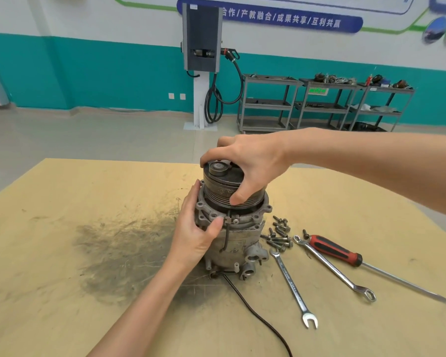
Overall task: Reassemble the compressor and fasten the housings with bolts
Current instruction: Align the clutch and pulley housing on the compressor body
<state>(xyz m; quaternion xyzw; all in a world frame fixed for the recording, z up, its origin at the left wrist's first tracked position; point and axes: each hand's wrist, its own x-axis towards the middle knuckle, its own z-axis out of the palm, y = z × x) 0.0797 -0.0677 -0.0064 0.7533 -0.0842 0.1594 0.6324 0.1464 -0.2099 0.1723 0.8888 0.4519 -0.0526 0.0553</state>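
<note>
A grey metal compressor (pixel 236 247) stands upright on the yellow table (pixel 62 240), its dark grooved pulley (pixel 220 191) on top. My right hand (pixel 250 163) grips the pulley from above, thumb on the grooves at the front and fingers curled over the far rim. My left hand (pixel 197 228) holds the upper housing flange from the left, thumb pressing near a small clamp on the black wire (pixel 245 300). Several bolts (pixel 280 234) lie in a loose pile just right of the compressor.
Two combination wrenches (pixel 294 287) (pixel 337 270) and a red-handled screwdriver (pixel 336 251) lie right of the bolts. A dark grease smear (pixel 121 246) stains the table on the left. Metal shelving carts (pixel 317 103) and a charging post (pixel 202 60) stand by the far wall.
</note>
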